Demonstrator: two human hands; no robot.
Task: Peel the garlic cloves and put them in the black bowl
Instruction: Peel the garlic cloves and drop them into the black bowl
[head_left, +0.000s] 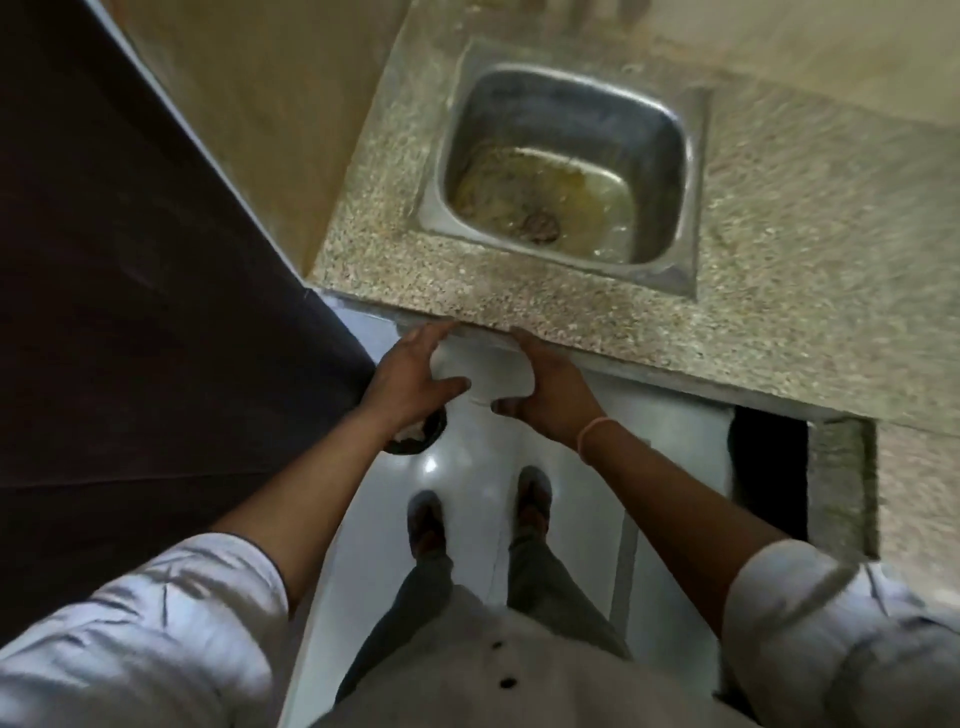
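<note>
My left hand (410, 371) and my right hand (545, 389) hold a white, rounded container (480, 374) between them, one hand on each side, fingers and thumbs curved round it. It hangs just in front of the counter's front edge (519, 325), above the floor. What lies inside it is hidden by blur. Below my left wrist, a dark round container (418, 436) with pale scraps in it stands on the floor. No garlic cloves can be made out.
A speckled granite counter (779, 270) holds a steel sink (566, 171) with murky water round its drain. A dark door or panel (130, 260) stands at the left. My feet (480, 514) are on a glossy white floor; a dark cabinet opening (769, 467) lies at the right.
</note>
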